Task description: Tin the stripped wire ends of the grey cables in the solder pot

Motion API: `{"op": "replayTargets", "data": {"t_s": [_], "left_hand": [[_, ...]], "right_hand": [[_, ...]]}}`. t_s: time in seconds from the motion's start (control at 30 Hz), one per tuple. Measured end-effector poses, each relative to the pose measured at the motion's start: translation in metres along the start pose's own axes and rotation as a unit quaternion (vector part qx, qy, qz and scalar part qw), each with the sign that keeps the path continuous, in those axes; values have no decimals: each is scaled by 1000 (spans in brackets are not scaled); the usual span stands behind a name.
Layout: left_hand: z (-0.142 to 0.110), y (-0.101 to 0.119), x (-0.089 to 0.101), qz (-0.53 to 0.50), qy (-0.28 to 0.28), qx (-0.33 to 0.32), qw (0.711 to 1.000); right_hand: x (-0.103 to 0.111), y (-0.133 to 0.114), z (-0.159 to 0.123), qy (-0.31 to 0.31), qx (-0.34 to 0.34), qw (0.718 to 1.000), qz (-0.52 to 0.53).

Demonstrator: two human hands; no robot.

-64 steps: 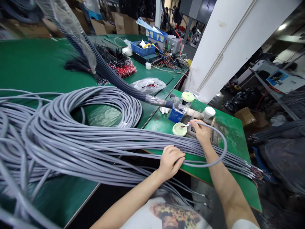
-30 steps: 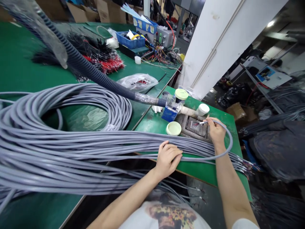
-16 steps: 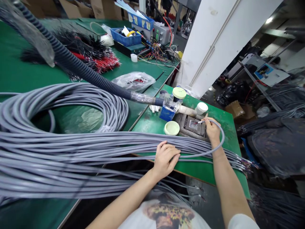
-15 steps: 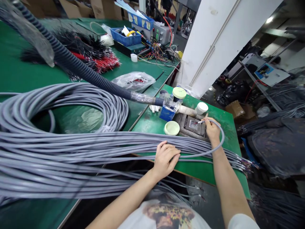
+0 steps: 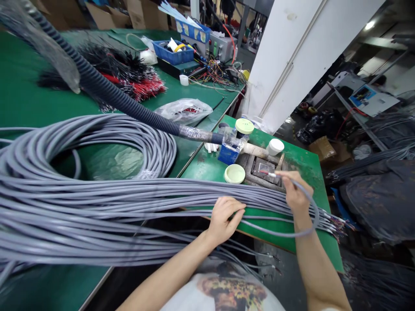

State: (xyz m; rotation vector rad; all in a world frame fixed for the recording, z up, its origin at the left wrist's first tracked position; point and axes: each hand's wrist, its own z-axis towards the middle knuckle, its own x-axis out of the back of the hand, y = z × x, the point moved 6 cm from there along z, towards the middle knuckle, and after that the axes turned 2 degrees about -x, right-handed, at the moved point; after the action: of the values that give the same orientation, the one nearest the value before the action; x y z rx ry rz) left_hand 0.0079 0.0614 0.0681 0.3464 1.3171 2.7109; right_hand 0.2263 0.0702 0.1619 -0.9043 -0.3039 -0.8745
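Note:
My right hand (image 5: 296, 190) pinches a grey cable (image 5: 275, 235) close to its stripped end. Thin coloured wire ends (image 5: 265, 173) stick out of it, above the near part of a square dark pot with a shiny surface (image 5: 264, 165); I cannot tell if they touch it. From that hand the cable loops round over my right forearm and back under my left hand (image 5: 226, 219). The left fingers are curled over this cable at the near edge of a bundle of grey cables (image 5: 194, 190); the fingertips are partly hidden.
A ribbed hose (image 5: 129, 101) crosses above the table to a blue box (image 5: 228, 153) beside the pot. A pale-green lid (image 5: 234, 174) and white tub (image 5: 275, 147) stand close by. Left lies a big cable coil (image 5: 97, 123). A white pillar (image 5: 285, 56) rises behind.
My right hand has moved right and towards me, drawing the wire ends back across the pot. The cable's loop now hangs lower. My left hand stays almost in place.

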Motion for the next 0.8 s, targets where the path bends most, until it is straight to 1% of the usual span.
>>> {"op": "replayTargets", "data": {"t_s": [0.07, 0.1, 0.17, 0.23, 0.3, 0.4, 0.5, 0.67, 0.8], "left_hand": [[1, 5, -3, -99, -17, 64, 993], [1, 6, -6, -149, -33, 111, 982], [-2, 8, -15, -238, -62, 214, 945], [-5, 8, -21, -296, -72, 291, 907], [-9, 8, -23, -321, -65, 330, 885], [-13, 7, -22, -322, -43, 346, 880], [-15, 7, -18, -290, -33, 329, 898], [-15, 10, -14, -219, -39, 282, 933], [-14, 10, -13, -195, -38, 276, 940]], "right_hand": [[0, -37, -21, -53, 102, 993, 26], [-1, -53, -32, -83, 156, 984, 27], [-5, -77, -54, -137, 243, 960, 5], [-11, -90, -72, -182, 293, 938, -33], [-14, -96, -84, -208, 317, 924, -58], [-16, -98, -94, -219, 315, 921, -72], [-17, -92, -102, -227, 303, 922, -77], [-18, -76, -116, -233, 290, 927, -57], [-19, -70, -121, -250, 278, 925, -66]]}}
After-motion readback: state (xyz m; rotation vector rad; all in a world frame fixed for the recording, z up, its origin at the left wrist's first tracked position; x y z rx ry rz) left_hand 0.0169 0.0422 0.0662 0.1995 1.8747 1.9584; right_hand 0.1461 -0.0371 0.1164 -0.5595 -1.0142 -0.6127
